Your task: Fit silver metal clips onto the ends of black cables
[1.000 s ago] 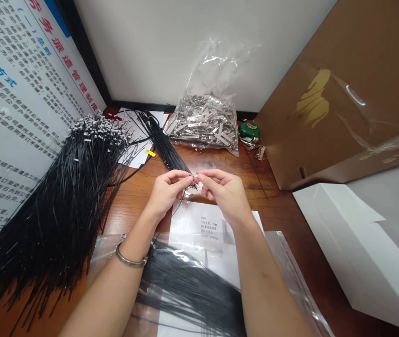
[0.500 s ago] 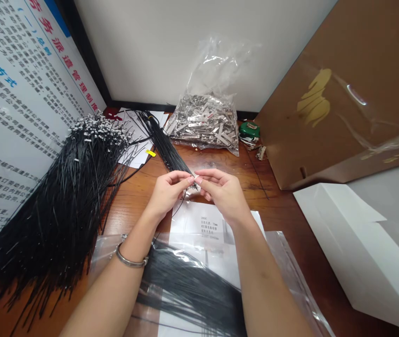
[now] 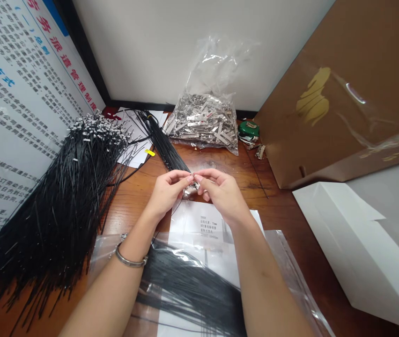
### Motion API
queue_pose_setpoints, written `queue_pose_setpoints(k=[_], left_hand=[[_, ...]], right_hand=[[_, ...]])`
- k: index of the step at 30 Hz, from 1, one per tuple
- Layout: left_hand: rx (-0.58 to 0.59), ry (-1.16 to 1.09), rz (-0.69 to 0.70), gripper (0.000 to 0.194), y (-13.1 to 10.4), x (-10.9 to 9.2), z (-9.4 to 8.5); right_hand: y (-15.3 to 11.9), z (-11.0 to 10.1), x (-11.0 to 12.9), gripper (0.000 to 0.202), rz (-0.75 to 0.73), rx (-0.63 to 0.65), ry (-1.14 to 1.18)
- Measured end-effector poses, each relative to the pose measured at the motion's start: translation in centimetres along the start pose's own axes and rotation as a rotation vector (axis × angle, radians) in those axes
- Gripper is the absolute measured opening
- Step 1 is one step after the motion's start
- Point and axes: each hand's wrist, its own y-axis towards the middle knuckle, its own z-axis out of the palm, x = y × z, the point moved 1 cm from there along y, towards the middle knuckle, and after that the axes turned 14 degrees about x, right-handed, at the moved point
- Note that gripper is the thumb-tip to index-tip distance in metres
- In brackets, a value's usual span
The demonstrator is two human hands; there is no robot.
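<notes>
My left hand (image 3: 167, 189) is closed in a pinch, and a thin black wire (image 3: 176, 206) hangs from its fingertips. My right hand (image 3: 218, 187) meets it tip to tip, its thumb and forefinger pinched on a small silvery piece (image 3: 192, 175) mostly hidden by the fingers. Just behind the fingertips lies a tied bundle of black wires (image 3: 166, 145); its near end, with small shiny tips (image 3: 189, 189), shows under my hands. Below my wrists, a clear plastic bag (image 3: 277, 252) of black wires (image 3: 188, 271) lies over a printed sheet (image 3: 185, 217).
A big heap of black wires with white ends (image 3: 55, 201) leans at the left by a printed board (image 3: 27, 93). Toward the wall stand a clear bag of metal strips (image 3: 203, 119) and a green tape measure (image 3: 248, 130). A brown carton (image 3: 326, 98) and white box (image 3: 354, 243) are at right.
Both hands stay pinched together in nearly the same place. The pale piece between the fingertips has shifted slightly and shows less now.
</notes>
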Motion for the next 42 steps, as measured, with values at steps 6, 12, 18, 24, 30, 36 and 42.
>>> queue_pose_setpoints(k=[6,12,18,24,30,36,42], left_hand=[[0.046,-0.067,-0.028,0.024,0.0,-0.2,-0.1],[0.098,-0.111,-0.058,0.024,0.0,0.1,-0.6],[0.128,-0.162,-0.108,0.026,-0.1,-0.1,-0.8],[0.096,-0.173,-0.085,0.024,0.0,0.1,-1.0],[0.026,-0.142,-0.045,0.024,0.1,0.2,-0.7],[-0.068,-0.088,-0.014,0.023,0.1,-0.1,-0.2],[-0.056,-0.179,-0.026,0.024,0.2,-0.1,-1.0]], right_hand=[[0.0,-0.1,0.0,0.029,-0.027,-0.042,-0.005],[-0.1,-0.1,0.1,0.03,-0.034,-0.054,-0.01],[0.0,0.0,0.1,0.027,-0.022,-0.036,-0.001],[-0.1,0.2,0.4,0.03,-0.02,-0.023,0.055],[-0.2,0.1,0.5,0.027,-0.04,-0.025,0.051],[-0.1,0.0,0.3,0.027,-0.059,-0.053,0.049],[-0.3,0.2,0.3,0.026,0.033,0.108,-0.039]])
